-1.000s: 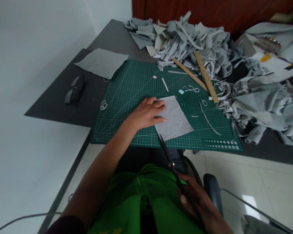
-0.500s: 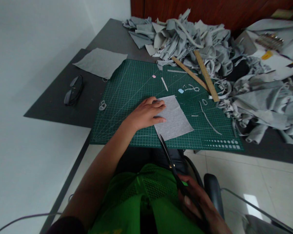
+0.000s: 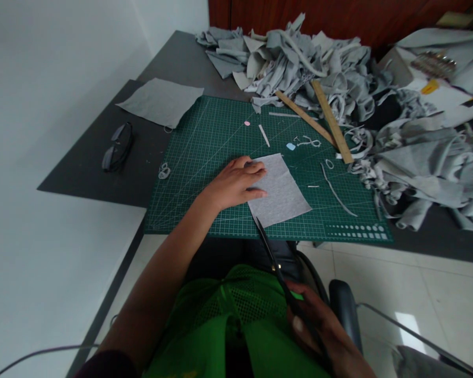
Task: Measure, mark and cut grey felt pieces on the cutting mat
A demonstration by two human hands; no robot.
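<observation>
The left hand [image 3: 239,184], thumb spread from fingers, kept gray cloth [image 3: 282,191] unmoved and steady; right hand [image 3: 323,321] (fingers indistinct) held scissors [image 3: 270,253] at the cloth's near-left corner.

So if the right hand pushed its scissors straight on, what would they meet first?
Most likely the cloth, near its closest corner, with the left hand just beyond. Depth is unclear, though: I can't tell whether the scissors already touch the cloth.
</observation>
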